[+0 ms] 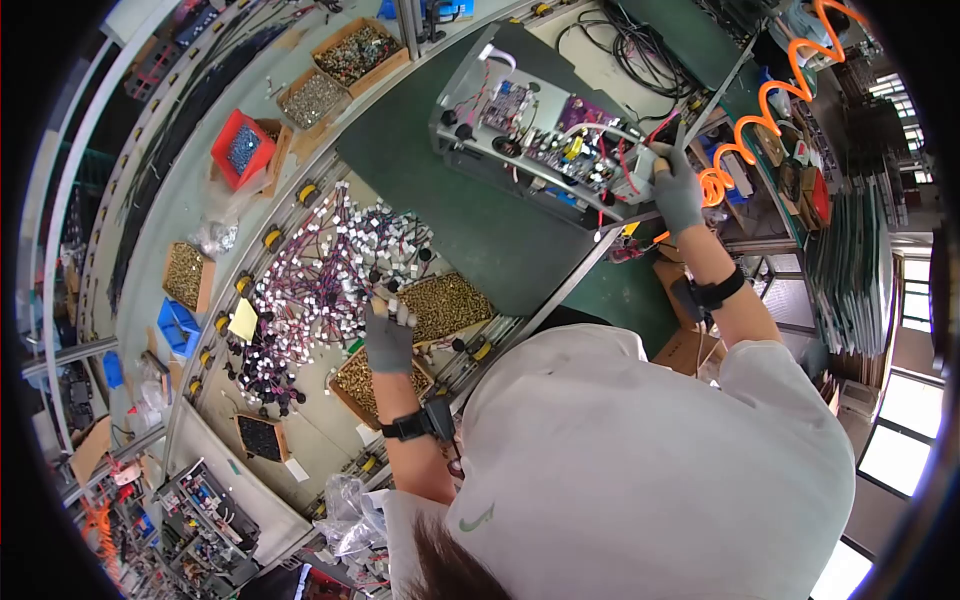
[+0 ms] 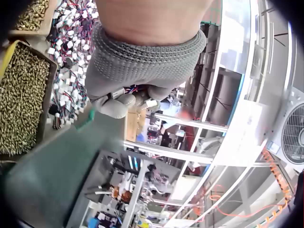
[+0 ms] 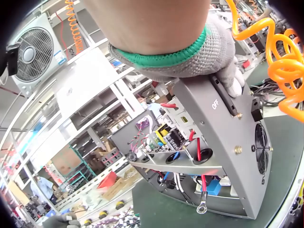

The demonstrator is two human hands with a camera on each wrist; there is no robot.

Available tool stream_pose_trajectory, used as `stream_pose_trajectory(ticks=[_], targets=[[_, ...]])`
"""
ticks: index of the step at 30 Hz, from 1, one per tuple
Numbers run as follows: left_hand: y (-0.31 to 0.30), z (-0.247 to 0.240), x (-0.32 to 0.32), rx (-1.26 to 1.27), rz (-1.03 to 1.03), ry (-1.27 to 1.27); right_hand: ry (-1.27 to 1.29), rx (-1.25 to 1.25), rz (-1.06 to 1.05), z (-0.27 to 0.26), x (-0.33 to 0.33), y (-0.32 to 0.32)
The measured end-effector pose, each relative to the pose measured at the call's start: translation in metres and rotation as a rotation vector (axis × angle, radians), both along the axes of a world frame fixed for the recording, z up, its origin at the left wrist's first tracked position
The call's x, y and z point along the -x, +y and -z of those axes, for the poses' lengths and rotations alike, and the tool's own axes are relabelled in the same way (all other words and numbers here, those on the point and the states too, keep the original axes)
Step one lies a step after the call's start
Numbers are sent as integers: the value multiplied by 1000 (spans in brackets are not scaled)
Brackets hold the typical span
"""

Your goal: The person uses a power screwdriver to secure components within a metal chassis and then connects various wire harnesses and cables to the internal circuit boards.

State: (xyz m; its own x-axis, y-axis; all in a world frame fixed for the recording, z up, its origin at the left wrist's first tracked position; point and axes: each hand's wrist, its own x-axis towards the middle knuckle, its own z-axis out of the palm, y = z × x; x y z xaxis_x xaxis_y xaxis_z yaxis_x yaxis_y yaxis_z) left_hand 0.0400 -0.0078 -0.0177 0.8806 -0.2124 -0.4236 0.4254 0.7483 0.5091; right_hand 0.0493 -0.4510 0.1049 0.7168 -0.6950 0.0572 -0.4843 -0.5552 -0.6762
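Note:
My gloved left hand point(image 1: 388, 340) is over the near edge of a pile of wire harnesses point(image 1: 340, 245) with white connectors. In the left wrist view its fingers curl around a wire harness point(image 2: 151, 103), whose white connector shows at the fingertips; the rest is mostly hidden. My gloved right hand point(image 1: 680, 190) grips the end panel of a grey metal chassis point(image 3: 232, 142), fingers at the black handle point(image 3: 223, 96) beside the "OFF" marking. Circuit boards point(image 1: 570, 150) and wires fill the open chassis, which stands on the green mat point(image 1: 450, 240). A red cable with a ring terminal point(image 3: 202, 208) hangs from it.
Boxes of brass fasteners point(image 1: 440, 305) stand beside the left hand. A red bin point(image 1: 240, 150) and a blue bin point(image 1: 178, 327) sit across the rollers. Black cables point(image 1: 640, 50) lie behind the chassis. An orange coiled hose point(image 1: 760, 110) hangs at the right.

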Motion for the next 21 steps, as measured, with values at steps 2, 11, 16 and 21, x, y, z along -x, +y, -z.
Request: stream_pose_trajectory(ticks=[2,11,16,21], targets=[[-12,-22,10,-14,-13,10,7,71,-110,3,14,14],[-27,-86,27,121,67,-184,396,285,-636,-64,68,110],[-26,-112,46,-104,-70,-126,560,492,-1017,-93,77,135],[-24,-123,66,-250,-108,-120,498,550,-1315,-90,69,153]])
